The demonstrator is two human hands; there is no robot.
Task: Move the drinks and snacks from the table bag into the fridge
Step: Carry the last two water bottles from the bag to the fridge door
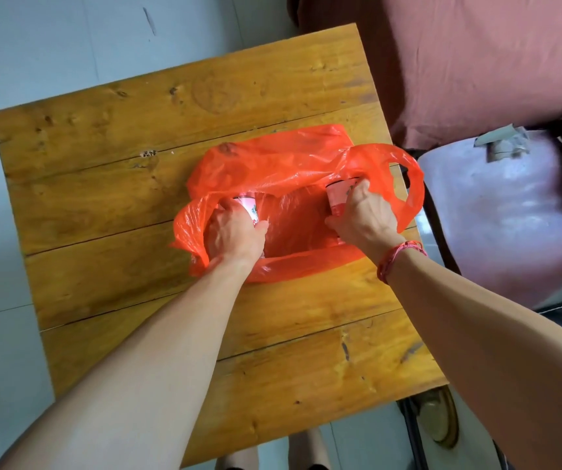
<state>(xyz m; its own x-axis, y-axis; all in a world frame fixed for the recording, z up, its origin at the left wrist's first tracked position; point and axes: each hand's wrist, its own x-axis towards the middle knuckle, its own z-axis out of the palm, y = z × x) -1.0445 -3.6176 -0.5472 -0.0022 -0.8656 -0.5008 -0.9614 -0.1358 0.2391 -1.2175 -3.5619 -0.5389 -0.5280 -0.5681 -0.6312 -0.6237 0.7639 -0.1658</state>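
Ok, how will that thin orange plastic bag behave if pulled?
Probably floppy: the thin orange plastic bag sags in crumpled folds. Likely light, so it may lift with the pink cans the left hand and right hand grip.

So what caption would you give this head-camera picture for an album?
Reaching into an orange bag on a table: left hand grips a can, right hand a second can.

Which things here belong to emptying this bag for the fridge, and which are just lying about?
Part of the job: orange bag on the wooden table; left hand gripping the left pink can; right hand gripping the right pink can.

Lying about: pink cloth; purple seat with paper scraps on it.
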